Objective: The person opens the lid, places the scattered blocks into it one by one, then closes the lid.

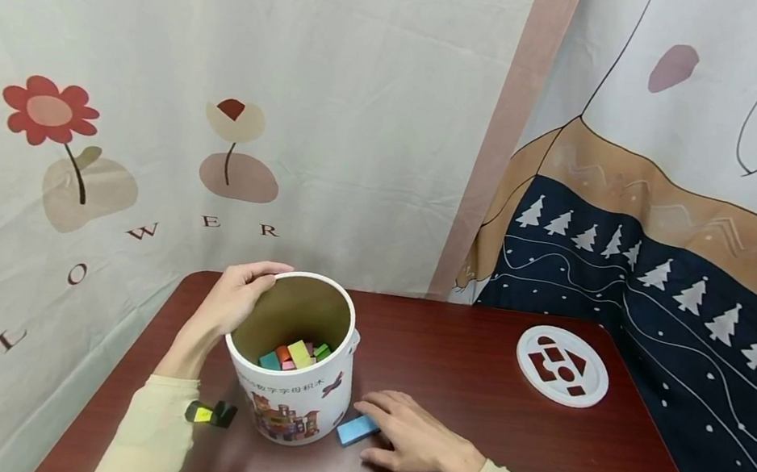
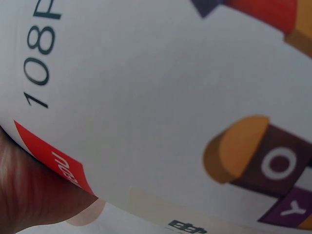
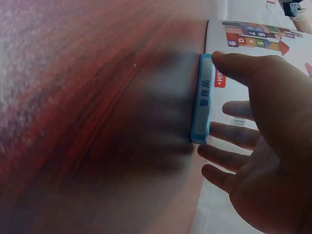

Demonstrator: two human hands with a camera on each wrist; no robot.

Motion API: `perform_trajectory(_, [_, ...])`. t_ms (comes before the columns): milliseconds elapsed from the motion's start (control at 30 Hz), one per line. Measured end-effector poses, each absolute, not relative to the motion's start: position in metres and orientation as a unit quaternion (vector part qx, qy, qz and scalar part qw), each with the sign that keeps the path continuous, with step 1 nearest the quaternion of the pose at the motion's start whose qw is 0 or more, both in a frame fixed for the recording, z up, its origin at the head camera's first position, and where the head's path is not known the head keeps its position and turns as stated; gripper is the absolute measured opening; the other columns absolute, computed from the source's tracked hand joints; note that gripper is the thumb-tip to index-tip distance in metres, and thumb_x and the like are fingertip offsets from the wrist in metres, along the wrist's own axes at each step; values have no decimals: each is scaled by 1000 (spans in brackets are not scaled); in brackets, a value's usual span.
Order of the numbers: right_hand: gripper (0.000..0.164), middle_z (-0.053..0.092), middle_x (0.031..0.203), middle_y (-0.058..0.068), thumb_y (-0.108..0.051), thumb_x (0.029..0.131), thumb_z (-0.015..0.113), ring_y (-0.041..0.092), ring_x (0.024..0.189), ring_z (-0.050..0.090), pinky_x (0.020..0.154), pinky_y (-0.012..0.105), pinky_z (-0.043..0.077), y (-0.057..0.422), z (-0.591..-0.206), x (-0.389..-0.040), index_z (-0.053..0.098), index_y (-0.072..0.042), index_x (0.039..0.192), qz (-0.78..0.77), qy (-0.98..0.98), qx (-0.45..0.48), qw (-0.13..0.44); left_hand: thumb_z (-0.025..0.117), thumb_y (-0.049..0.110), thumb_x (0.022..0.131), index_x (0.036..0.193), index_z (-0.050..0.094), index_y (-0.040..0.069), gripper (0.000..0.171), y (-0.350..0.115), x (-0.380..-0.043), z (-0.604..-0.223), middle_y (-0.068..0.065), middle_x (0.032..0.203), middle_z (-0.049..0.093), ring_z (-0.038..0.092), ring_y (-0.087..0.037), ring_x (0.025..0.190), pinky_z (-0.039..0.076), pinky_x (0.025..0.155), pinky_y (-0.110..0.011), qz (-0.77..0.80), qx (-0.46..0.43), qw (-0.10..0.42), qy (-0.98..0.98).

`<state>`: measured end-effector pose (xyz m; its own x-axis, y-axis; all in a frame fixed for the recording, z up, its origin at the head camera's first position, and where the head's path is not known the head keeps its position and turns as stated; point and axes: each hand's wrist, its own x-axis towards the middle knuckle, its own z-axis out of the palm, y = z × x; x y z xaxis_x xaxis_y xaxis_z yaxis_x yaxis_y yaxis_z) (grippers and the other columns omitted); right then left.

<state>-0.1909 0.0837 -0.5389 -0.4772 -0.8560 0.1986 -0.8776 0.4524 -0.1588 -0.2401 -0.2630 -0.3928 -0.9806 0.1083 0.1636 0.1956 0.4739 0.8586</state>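
Observation:
A white printed bucket (image 1: 332, 407) stands on the table, tilted a little, with several coloured blocks (image 1: 297, 353) inside. My left hand (image 1: 235, 298) grips its rim at the upper left, and in the left wrist view part of that hand (image 2: 34, 190) lies against the printed wall. Beside the bucket's base on the right, a light blue rectangular block (image 1: 357, 430) lies on the table. My right hand (image 1: 411, 435) is right at this block, its fingers spread and loosely bent. In the right wrist view, the thumb tip reaches one end of the blue block (image 3: 202, 100), which bears printed characters.
A round white lid (image 1: 595, 380) with shaped holes lies at the back right of the dark red wooden table (image 1: 450, 345). Printed cloth (image 1: 381, 122) hangs behind the table and along its right side. Black straps are on both wrists.

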Motion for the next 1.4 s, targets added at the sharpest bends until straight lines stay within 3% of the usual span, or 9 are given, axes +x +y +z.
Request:
perform_trajectory(300, [49, 64, 118, 1, -35, 88, 80, 16, 109, 56, 95, 36, 49, 80, -545, -193, 68, -9, 128, 120, -836, 528, 90, 46, 16, 110, 134, 69, 9, 34, -264, -241, -394, -14, 128, 68, 64, -30, 109, 49, 92, -52, -507, -87, 40, -857])
perform_trajectory(633, [36, 59, 98, -5, -26, 84, 84, 11, 88, 52, 81, 30, 49, 80, -547, -195, 72, -15, 116, 109, -831, 533, 116, 46, 15, 110, 134, 69, 9, 34, -263, -240, -392, -14, 128, 68, 64, -29, 109, 49, 92, -51, -504, -91, 46, -858])
perform_trajectory(1400, [31, 51, 96, -8, -21, 83, 78, 8, 86, 42, 76, 27, 41, 86, -537, -195, 71, -15, 113, 148, -826, 531, 117, 46, 15, 110, 134, 69, 9, 34, -264, -241, -394, -14, 129, 68, 63, -28, 110, 49, 92, -51, -503, -91, 46, -858])
